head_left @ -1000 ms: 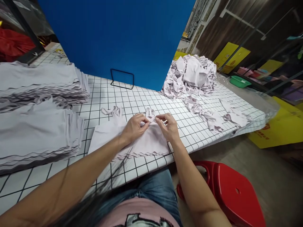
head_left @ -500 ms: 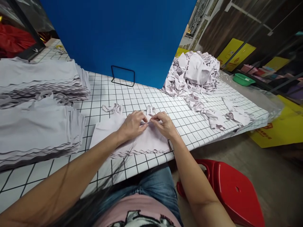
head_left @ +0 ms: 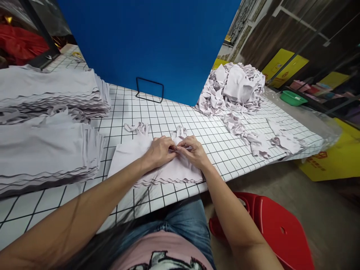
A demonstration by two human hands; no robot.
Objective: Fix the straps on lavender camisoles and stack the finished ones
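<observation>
A pale lilac garment (head_left: 128, 158) with a scalloped hem lies flat on the white grid-patterned table (head_left: 157, 116) in front of me. Its two thin straps curl at the far edge, one strap (head_left: 137, 127) to the left and another (head_left: 180, 131) by my fingers. My left hand (head_left: 159, 152) and my right hand (head_left: 192, 150) meet at the garment's upper right corner. Both pinch the fabric there with closed fingers, fingertips almost touching.
Two tall stacks of folded lilac garments (head_left: 47, 150) fill the table's left side. A loose heap of the same pieces (head_left: 233, 88) sits at the far right, with strays (head_left: 284, 138) near the edge. A blue board (head_left: 146, 45) stands behind. A red stool (head_left: 270, 228) is at my right.
Both hands have drawn closer together and lowered onto the garment's corner; the fingers, raised and apart a second ago, are now pressed together on the fabric.
</observation>
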